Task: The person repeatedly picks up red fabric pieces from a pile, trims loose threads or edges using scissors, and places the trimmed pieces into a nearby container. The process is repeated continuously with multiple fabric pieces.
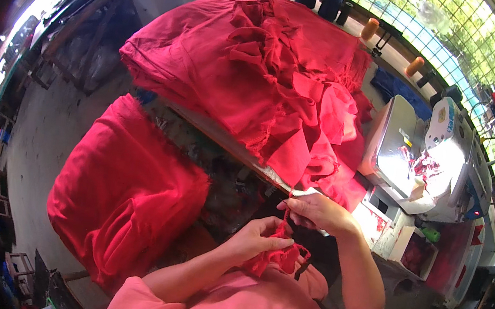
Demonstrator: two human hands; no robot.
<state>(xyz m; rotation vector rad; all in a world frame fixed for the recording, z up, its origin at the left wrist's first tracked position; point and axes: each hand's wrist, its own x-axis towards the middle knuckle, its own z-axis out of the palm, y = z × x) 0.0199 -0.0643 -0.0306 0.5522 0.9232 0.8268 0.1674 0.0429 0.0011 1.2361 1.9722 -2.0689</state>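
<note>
My left hand (257, 238) is closed on a bunched piece of red fabric (269, 259) just in front of my body. Close by on the right, my right hand (316, 212) is pinched shut over the near table edge. A thin, dark bit shows at its fingertips, too small to name. A narrow red strand (286, 219) runs between the two hands, up toward the cloth on the table. Ahead of both hands, a large heap of red fabric (211, 46) with frayed edges covers the table, its loose folds hanging over the near edge.
On the left stands another bulky red fabric pile (128, 183). A white sewing machine (445, 134) sits at the table's right, with an open box (416, 253) below it. Dark thread cones (332, 2) and an orange spool (370, 29) line the window ledge.
</note>
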